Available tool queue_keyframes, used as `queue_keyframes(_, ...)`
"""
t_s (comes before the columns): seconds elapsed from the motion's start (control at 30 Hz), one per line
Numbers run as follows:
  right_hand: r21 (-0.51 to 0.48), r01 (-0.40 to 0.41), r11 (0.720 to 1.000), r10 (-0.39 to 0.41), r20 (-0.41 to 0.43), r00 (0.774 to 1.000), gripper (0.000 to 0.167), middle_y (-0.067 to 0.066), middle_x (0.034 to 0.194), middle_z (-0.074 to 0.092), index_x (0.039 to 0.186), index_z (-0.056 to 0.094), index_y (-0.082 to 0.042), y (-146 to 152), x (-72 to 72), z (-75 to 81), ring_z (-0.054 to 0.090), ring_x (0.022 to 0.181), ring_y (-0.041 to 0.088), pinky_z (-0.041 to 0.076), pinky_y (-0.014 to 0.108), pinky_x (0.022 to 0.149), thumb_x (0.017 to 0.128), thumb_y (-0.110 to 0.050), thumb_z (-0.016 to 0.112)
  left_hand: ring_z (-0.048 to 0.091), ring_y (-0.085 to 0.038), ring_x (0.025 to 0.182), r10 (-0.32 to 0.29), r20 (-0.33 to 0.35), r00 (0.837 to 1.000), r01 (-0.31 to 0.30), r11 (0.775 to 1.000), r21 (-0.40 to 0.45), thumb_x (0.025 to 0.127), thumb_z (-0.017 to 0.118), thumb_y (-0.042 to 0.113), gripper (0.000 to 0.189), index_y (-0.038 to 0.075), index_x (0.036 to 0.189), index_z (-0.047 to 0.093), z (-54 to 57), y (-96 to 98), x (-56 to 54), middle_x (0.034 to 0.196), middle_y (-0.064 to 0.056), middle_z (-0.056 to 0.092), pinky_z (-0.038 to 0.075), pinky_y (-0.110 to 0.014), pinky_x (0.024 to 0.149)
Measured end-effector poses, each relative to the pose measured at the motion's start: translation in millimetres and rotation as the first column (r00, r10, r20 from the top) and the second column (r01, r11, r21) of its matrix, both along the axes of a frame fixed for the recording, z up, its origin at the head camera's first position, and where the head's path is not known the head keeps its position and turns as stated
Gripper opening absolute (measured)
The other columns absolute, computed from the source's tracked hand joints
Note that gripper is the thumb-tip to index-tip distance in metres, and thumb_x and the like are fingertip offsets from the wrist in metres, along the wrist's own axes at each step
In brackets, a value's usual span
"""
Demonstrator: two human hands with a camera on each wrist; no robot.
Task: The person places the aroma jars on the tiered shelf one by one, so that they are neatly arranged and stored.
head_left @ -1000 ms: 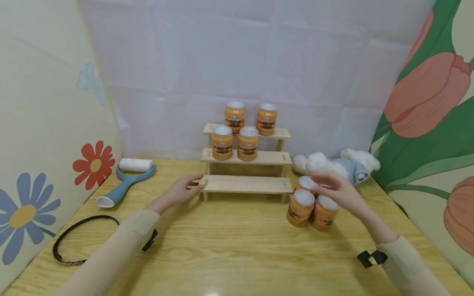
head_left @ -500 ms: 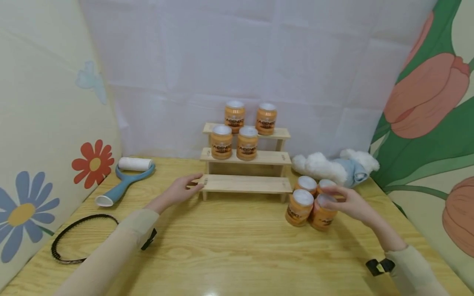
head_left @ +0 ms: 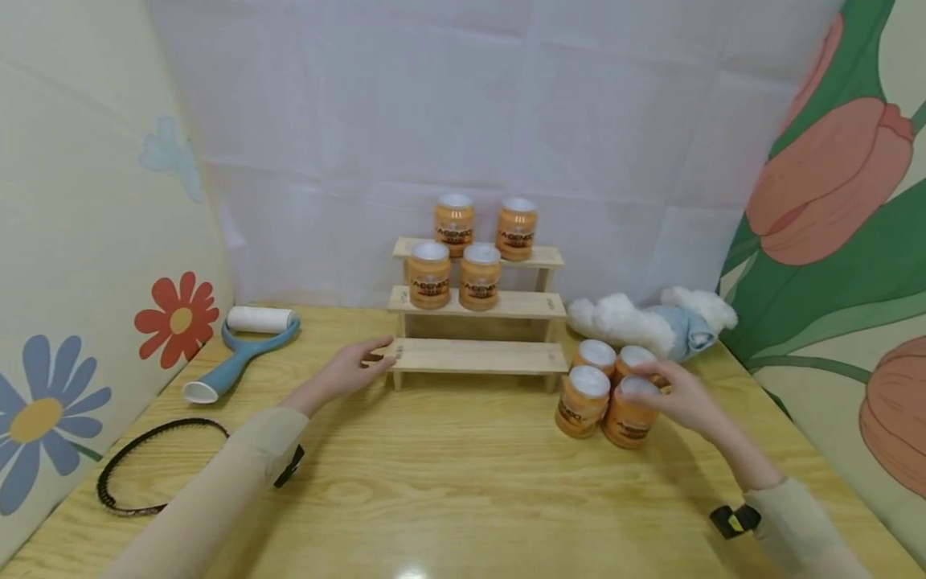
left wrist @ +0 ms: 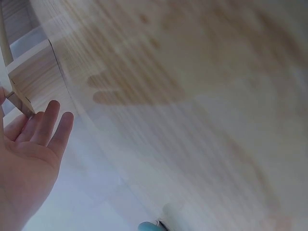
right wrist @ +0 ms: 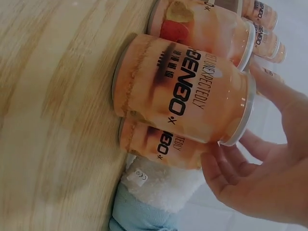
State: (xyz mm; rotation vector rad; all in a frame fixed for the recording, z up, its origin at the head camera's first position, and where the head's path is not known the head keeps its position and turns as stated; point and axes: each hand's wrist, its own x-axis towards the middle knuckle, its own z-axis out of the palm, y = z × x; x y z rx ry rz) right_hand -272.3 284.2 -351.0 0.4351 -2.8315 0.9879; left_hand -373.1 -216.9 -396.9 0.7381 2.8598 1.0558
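My right hand (head_left: 683,394) grips the upper part of an orange can (right wrist: 187,91) with a pale lid, thumb on one side and fingers on the other. That can stands upright on the table, front right in a tight group of several like cans. Beside it are a front-left can (head_left: 581,406) and two behind. My left hand (head_left: 350,370) is at the left end of the bottom step of a wooden three-step rack (head_left: 477,356). Its fingers (left wrist: 45,127) are nearly straight, tips right at the board's end, and its thumb is mostly cut off in the left wrist view.
Two cans stand on the top step (head_left: 547,256), two on the middle step (head_left: 528,303). A white plush toy (head_left: 622,318) in blue lies behind the group. At left are a blue-handled lint roller (head_left: 242,354) and a black hoop (head_left: 108,474).
My right hand has come back from the rear of the can group and taken hold of the front-right can, whose label has turned slightly. My left hand stays at the rack.
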Motion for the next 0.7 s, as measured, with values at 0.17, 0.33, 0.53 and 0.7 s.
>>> queue_keyframes(0.17,-0.004,0.017,1.000,-0.017,0.067,0.998,0.062,0.028,0.129,0.050,0.131,0.046,0.007,2,2.3,-2.6,0.053,0.109,0.040,0.051,0.045,0.084,0.087,-0.030,0.068,0.053,-0.042,0.117,-0.008,-0.013,1.000,0.008,1.000,-0.006,0.099,0.048,0.032,0.058,-0.002,0.144,0.033,1.0,0.4,-0.6,0.145,-0.025,0.037,0.049,-0.050,0.094)
queue_keyframes(0.33,-0.014,0.016,1.000,-0.014,0.175,0.985,0.073,0.031,0.134,0.043,0.136,0.039,0.005,9,6.4,-2.8,0.048,0.114,0.045,0.052,0.044,0.082,0.083,-0.034,0.071,0.053,-0.041,0.117,0.000,-0.016,1.000,0.000,1.000,-0.005,0.099,0.048,0.033,0.059,-0.001,0.144,0.033,0.7,-0.1,0.1,0.145,-0.025,0.037,0.049,-0.050,0.093)
queue_keyframes(0.53,-0.020,0.018,1.000,-0.016,0.112,0.994,0.069,0.030,0.128,0.049,0.131,0.045,0.009,7,6.2,-8.9,0.053,0.107,0.040,0.052,0.041,0.080,0.082,-0.031,0.073,0.054,-0.041,0.116,-0.004,-0.015,1.000,0.004,1.000,-0.007,0.099,0.048,0.035,0.060,0.000,0.145,0.033,-0.3,-1.1,-1.0,0.145,-0.024,0.036,0.049,-0.050,0.093)
queue_keyframes(0.7,-0.041,0.058,0.998,-0.050,0.167,0.985,0.074,0.031,0.131,0.046,0.134,0.041,0.009,3,10.7,-10.4,0.050,0.114,0.046,0.053,0.043,0.082,0.082,-0.034,0.072,0.054,-0.041,0.116,-0.002,-0.011,1.000,0.002,1.000,-0.009,0.098,0.048,0.036,0.060,0.001,0.145,0.033,-1.6,-0.3,-1.4,0.145,-0.024,0.036,0.049,-0.050,0.093)
